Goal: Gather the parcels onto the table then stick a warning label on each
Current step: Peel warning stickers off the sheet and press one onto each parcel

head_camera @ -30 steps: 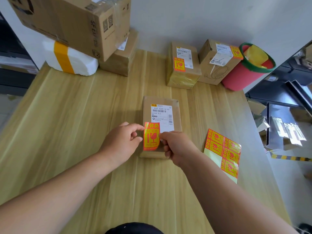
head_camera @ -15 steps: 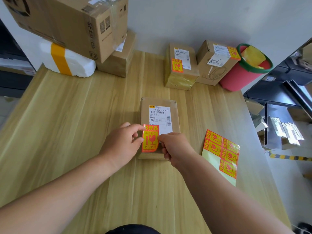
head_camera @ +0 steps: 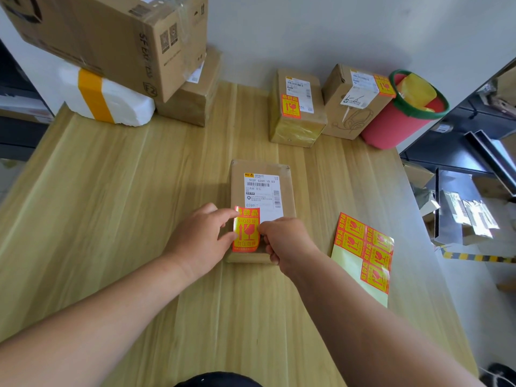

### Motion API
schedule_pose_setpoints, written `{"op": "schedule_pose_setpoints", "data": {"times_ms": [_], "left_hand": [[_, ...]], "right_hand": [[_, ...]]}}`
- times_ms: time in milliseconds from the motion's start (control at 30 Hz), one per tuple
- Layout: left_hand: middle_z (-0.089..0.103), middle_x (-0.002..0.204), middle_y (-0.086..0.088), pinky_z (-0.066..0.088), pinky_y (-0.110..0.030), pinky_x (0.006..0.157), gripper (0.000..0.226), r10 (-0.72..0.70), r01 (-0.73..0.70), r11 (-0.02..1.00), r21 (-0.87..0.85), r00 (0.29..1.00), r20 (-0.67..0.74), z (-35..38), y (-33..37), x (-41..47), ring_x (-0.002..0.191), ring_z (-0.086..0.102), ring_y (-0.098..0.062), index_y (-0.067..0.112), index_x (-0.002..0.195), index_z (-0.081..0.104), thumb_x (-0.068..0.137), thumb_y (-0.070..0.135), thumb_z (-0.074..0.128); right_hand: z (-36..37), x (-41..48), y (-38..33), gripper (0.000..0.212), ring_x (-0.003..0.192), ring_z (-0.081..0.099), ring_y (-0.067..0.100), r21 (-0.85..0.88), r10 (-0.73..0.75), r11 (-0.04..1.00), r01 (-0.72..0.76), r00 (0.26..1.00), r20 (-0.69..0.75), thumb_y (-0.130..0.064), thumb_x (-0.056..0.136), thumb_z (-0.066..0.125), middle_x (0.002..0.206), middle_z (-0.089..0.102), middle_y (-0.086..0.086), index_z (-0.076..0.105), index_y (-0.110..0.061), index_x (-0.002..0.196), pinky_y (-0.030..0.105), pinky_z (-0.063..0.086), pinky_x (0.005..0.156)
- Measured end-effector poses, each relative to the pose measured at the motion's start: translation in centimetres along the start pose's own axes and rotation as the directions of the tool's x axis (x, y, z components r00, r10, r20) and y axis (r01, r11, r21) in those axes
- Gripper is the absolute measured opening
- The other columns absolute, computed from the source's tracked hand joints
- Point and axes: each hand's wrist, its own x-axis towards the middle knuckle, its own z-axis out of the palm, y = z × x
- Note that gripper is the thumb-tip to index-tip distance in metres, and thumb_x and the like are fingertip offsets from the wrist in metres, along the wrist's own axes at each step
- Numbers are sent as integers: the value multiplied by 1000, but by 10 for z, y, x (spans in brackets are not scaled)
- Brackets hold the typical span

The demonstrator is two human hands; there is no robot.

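Both hands on one fragile sticker (head_camera: pixel 246 229) over flat brown parcel (head_camera: pixel 262 191); left hand (head_camera: pixel 199 241) pinching left edge; right hand (head_camera: pixel 284 243) pinching right edge, looks half-stuck maybe; sticker sheet (head_camera: pixel 363 252) just right.

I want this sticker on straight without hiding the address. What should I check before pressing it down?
1. The flat parcel lies flat on the table: ok.
2. Side edges of the warning label pinched, one by the left hand, one by the right hand: ok.
3. The warning label square with the parcel's edges: ok.
4. Barcode on the shipping label uncovered: ok.
5. The warning label's top corner clear of the shipping label: cannot tell.
6. The warning label already bonded to the cardboard: cannot tell.
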Motion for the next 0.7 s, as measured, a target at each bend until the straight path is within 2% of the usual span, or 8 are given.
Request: {"op": "schedule_pose_setpoints", "data": {"times_ms": [200, 400, 500, 567, 600, 700], "left_hand": [[48, 85, 8, 29, -25, 55, 39, -21, 21, 1000, 14, 999, 28, 1, -2, 1, 61, 39, -3, 32, 119, 60, 81, 31, 68], [49, 89, 7, 30, -26, 59, 41, -46, 43, 998, 40, 996, 80, 2, -3, 1, 69, 41, -10, 34, 122, 58, 82, 34, 66], [49, 88, 7, 29, -25, 56, 41, -49, 46, 998, 36, 995, 88, 0, -3, 1, 68, 41, -8, 35, 122, 57, 82, 35, 66], [48, 89, 7, 30, -25, 56, 42, -48, 44, 998, 44, 993, 108, -1, -3, 1, 70, 42, -9, 37, 124, 56, 82, 36, 65], [48, 89, 7, 31, -26, 58, 43, -48, 41, 998, 53, 991, 123, -1, -2, 2, 72, 43, -10, 38, 125, 54, 83, 35, 65], [47, 91, 5, 33, -26, 62, 47, -56, 44, 996, 79, 987, 150, 0, 0, 3, 77, 44, -12, 40, 128, 51, 84, 30, 61]], "right_hand": [[1, 1, -1, 11, 42, 37, 14, -33, 6, 999, -6, 1000, -8, -2, 80, 51, 56, 47, 3, 51, -10, 73, 18, 26, 36], [1, 1, -2, 10, 34, 37, 12, -46, 15, 999, -15, 1000, -5, -1, 79, 51, 55, 45, 3, 50, -9, 74, 17, 26, 36], [-3, -1, -3, 6, 37, 37, 13, -78, 7, 997, -7, 1000, 5, -3, 79, 52, 56, 47, 4, 51, -8, 76, 17, 26, 37], [-6, -1, -2, 5, 44, 40, 16, -156, -64, 986, 61, 998, -15, -6, 78, 52, 60, 50, 6, 52, -9, 74, 20, 29, 41], [-7, -1, -1, 4, 48, 43, 17, -250, -140, 960, 125, 989, -43, -10, 78, 53, 62, 53, 5, 53, -10, 74, 22, 32, 44], [-8, -6, 7, 10, 59, 56, 14, -581, -411, 759, 294, 908, -77, -29, 82, 58, 69, 58, -8, 54, -20, 84, 23, 35, 48]]}}
